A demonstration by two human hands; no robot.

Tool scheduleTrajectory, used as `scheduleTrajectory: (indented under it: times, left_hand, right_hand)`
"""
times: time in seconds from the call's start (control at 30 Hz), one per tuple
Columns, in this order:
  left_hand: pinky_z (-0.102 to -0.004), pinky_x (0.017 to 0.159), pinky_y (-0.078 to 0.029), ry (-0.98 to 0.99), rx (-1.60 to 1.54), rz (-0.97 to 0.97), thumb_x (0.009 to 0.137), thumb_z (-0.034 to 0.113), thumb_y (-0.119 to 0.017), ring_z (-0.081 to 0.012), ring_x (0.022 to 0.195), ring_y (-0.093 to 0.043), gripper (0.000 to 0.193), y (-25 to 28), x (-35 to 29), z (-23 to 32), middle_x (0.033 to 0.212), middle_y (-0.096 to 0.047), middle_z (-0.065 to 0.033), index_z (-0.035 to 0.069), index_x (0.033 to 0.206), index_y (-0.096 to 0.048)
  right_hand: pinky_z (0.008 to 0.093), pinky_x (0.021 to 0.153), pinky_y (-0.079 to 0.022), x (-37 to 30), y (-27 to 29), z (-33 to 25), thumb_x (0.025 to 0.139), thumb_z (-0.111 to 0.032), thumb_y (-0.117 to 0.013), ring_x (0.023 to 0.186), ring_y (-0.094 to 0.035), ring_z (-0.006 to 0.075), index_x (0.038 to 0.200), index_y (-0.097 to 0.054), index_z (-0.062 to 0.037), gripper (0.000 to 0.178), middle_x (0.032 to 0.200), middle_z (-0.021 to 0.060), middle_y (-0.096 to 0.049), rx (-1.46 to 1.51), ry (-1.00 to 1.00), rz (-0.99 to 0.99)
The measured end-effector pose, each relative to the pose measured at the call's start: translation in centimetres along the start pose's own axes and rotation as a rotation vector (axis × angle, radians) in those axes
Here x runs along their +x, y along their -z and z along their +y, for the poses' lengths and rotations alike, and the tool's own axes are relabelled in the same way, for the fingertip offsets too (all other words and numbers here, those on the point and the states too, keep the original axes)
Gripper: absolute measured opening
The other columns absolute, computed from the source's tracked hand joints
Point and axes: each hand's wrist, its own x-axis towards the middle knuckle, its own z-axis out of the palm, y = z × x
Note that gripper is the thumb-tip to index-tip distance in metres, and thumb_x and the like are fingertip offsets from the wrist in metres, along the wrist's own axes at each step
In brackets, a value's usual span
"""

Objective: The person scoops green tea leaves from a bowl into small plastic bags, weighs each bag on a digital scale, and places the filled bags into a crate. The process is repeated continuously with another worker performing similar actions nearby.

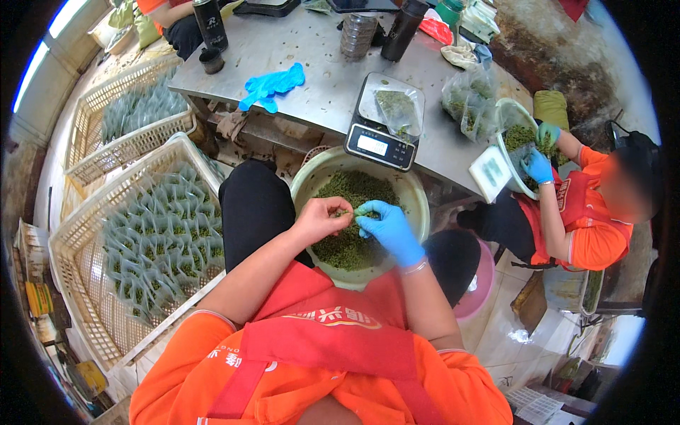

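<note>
A large pale basin [418, 191] stands between my knees, part filled with small green peppercorn-like berries [347, 248]. Over it my two hands meet fingertip to fingertip. My bare left hand [323, 219] is closed in a pinch. My right hand [391, 230], in a blue glove with greenish fingertips, pinches too. Whatever lies between the fingers is too small to make out. Just beyond the basin, at the table's edge, a digital scale [381, 146] carries a clear bag [398, 110] with green contents.
On my left stand two plastic crates [78, 265] of filled clear bags [166, 237]. The metal table [326, 78] holds a blue glove [273, 86], bottles and more bags [471, 103]. At right a co-worker's gloved hands [540, 152] work over another basin [504, 117]. A pink tub [480, 287] sits by my right knee.
</note>
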Motion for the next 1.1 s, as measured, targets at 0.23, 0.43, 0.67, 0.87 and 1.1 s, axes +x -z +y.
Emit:
scheduleTrajectory:
  times: [0.23,0.43,0.67,0.87,1.1]
  left_hand:
    - [-0.0306,0.049,-0.043,-0.251,0.448,0.260,0.067,0.021,-0.068,-0.0151,0.048,-0.053,0.019,-1.1,0.2,-1.2,0.057,-0.056,-0.0071,0.005,0.076,-0.063]
    - [-0.0365,0.052,-0.046,-0.229,0.629,0.290,0.064,0.027,-0.067,-0.0270,0.054,-0.059,0.021,-0.9,0.4,-1.4,0.056,-0.057,-0.0118,0.008,0.071,-0.062]
    - [-0.0383,0.055,-0.047,-0.253,0.699,0.239,0.063,0.027,-0.067,-0.0291,0.057,-0.060,0.021,-0.7,0.2,-1.6,0.058,-0.058,-0.0117,0.010,0.074,-0.063]
    - [-0.0374,0.055,-0.047,-0.293,0.643,0.238,0.065,0.027,-0.067,-0.0274,0.057,-0.061,0.019,-1.5,-0.1,-1.3,0.058,-0.059,-0.0101,0.011,0.075,-0.063]
    - [-0.0303,0.049,-0.047,0.002,0.408,0.079,0.068,0.021,-0.067,-0.0140,0.046,-0.059,0.015,-1.2,-0.4,-0.4,0.057,-0.059,-0.0033,0.008,0.073,-0.063]
  right_hand:
    - [0.0262,0.052,-0.048,0.5,-1.5,1.7,0.077,-0.005,-0.061,0.056,-0.060,0.0121,0.085,-0.062,-0.0001,0.010,0.072,0.0082,-0.061,-0.136,0.034,0.139]
    - [0.0417,0.068,-0.047,1.9,-2.9,4.3,0.074,-0.012,-0.060,0.077,-0.058,0.0376,0.081,-0.060,-0.0032,0.011,0.081,0.0192,-0.060,-0.446,0.184,0.293]
    - [0.0388,0.060,-0.048,-0.2,-3.0,3.1,0.075,-0.011,-0.060,0.065,-0.061,0.0314,0.079,-0.059,-0.0018,0.010,0.075,0.0177,-0.060,-0.407,0.165,0.264]
    - [0.0375,0.056,-0.048,-0.3,-2.3,2.9,0.076,-0.010,-0.060,0.060,-0.061,0.0278,0.080,-0.059,-0.0018,0.010,0.072,0.0172,-0.059,-0.313,0.074,0.243]
    - [0.0413,0.063,-0.047,1.8,-2.2,5.7,0.080,-0.011,-0.057,0.070,-0.059,0.0328,0.082,-0.057,-0.0014,0.010,0.078,0.0174,-0.057,-0.871,0.321,0.511]
